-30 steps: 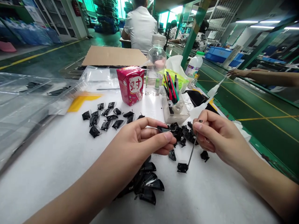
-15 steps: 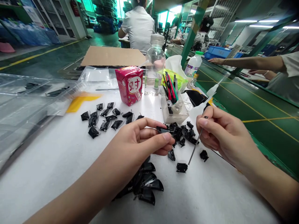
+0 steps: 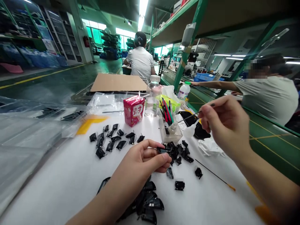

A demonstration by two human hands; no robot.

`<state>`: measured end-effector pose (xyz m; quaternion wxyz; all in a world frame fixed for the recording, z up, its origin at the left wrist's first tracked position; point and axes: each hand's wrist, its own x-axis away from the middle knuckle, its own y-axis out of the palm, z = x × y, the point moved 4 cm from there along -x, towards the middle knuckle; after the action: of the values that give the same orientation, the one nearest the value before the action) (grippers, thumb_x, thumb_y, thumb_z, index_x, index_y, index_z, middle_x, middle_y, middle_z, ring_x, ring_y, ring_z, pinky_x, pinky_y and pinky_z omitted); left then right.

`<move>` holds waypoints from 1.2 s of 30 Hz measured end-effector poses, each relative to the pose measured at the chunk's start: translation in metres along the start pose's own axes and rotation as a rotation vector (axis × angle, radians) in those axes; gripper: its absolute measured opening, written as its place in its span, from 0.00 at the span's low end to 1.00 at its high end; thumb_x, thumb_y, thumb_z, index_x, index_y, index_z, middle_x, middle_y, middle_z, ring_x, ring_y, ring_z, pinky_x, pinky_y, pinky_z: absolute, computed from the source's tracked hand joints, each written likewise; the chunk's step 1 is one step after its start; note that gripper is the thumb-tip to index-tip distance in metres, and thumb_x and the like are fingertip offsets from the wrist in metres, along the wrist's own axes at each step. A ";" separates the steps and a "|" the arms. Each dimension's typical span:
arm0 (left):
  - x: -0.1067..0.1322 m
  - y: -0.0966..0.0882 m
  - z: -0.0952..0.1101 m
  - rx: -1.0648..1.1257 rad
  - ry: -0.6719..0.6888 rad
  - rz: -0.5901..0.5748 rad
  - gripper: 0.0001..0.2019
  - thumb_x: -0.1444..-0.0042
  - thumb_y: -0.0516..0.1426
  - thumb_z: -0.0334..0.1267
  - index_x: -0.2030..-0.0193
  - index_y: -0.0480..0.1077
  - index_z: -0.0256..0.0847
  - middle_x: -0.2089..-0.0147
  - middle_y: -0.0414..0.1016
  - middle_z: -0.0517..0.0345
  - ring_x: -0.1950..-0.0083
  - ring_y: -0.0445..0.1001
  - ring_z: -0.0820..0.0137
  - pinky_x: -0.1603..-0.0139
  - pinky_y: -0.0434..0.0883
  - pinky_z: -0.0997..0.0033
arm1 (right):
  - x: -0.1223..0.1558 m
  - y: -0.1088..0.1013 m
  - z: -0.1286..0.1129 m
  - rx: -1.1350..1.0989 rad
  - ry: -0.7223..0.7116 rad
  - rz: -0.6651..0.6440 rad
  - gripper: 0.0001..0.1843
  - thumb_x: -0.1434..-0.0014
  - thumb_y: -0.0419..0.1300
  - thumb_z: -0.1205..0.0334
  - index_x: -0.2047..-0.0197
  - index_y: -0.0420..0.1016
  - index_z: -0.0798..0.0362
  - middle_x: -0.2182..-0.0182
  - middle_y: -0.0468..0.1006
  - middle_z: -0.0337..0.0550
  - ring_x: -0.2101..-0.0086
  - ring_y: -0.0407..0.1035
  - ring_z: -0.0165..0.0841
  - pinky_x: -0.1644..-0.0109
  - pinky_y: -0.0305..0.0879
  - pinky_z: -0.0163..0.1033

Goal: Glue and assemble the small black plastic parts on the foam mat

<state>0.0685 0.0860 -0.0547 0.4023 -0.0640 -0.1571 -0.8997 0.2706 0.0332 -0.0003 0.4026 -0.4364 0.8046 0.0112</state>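
Note:
My left hand [image 3: 150,157] pinches a small black plastic part [image 3: 163,150] between thumb and fingers, above the white table surface. My right hand [image 3: 225,120] is raised to the right, its fingers closed on a thin metal rod [image 3: 188,117] that points left toward a small box. Just beyond the left fingertips lies a heap of small black parts [image 3: 178,153]. A single black part [image 3: 179,185] rests nearer to me. Larger curved black pieces [image 3: 150,200] lie beneath my left forearm, partly hidden by it. More black parts with clear film [image 3: 111,145] are spread out at the left.
A red drink carton [image 3: 134,111], a clear bottle [image 3: 153,97] and a box of pens and cutters [image 3: 171,136] stand at the back. Clear plastic trays [image 3: 42,134] lie left. A thin black stick [image 3: 215,175] and crumpled tissue [image 3: 209,147] lie right. Co-workers sit beyond.
My right hand has lifted away from the table, and the rod has swung from pointing down to pointing left. My left hand keeps its part. The view has tilted upward.

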 end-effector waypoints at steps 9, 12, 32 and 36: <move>0.009 -0.003 -0.009 0.069 -0.021 0.001 0.13 0.48 0.69 0.35 0.60 0.70 0.38 0.70 0.81 0.60 0.67 0.78 0.73 0.61 0.74 0.73 | 0.037 0.017 -0.004 0.338 -0.018 -0.438 0.09 0.36 0.62 0.59 0.58 0.64 0.47 0.73 0.67 0.32 0.78 0.59 0.28 0.77 0.56 0.35; 0.010 -0.003 -0.009 0.068 -0.024 0.001 0.13 0.49 0.69 0.34 0.60 0.71 0.38 0.71 0.81 0.61 0.67 0.78 0.72 0.62 0.74 0.74 | 0.083 0.018 -0.020 0.387 -0.090 -0.728 0.11 0.38 0.61 0.66 0.52 0.68 0.46 0.63 0.75 0.37 0.67 0.71 0.32 0.68 0.68 0.35; 0.014 0.000 -0.005 0.043 -0.024 0.028 0.14 0.50 0.69 0.31 0.60 0.70 0.38 0.70 0.81 0.61 0.66 0.78 0.71 0.60 0.73 0.73 | 0.118 0.010 -0.037 0.510 -0.275 -0.795 0.15 0.36 0.49 0.73 0.48 0.63 0.49 0.63 0.82 0.40 0.66 0.78 0.33 0.65 0.77 0.34; 0.014 -0.001 -0.005 0.055 -0.018 0.013 0.14 0.50 0.69 0.31 0.60 0.69 0.38 0.71 0.81 0.61 0.67 0.78 0.72 0.61 0.73 0.75 | 0.122 0.020 -0.030 0.495 -0.453 -0.865 0.19 0.34 0.44 0.77 0.44 0.65 0.55 0.56 0.82 0.47 0.60 0.76 0.36 0.59 0.76 0.38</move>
<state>0.0587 0.0753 -0.0568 0.4084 -0.0622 -0.1848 -0.8917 0.2010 -0.0501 -0.0674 0.6244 -0.6064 0.4234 -0.2512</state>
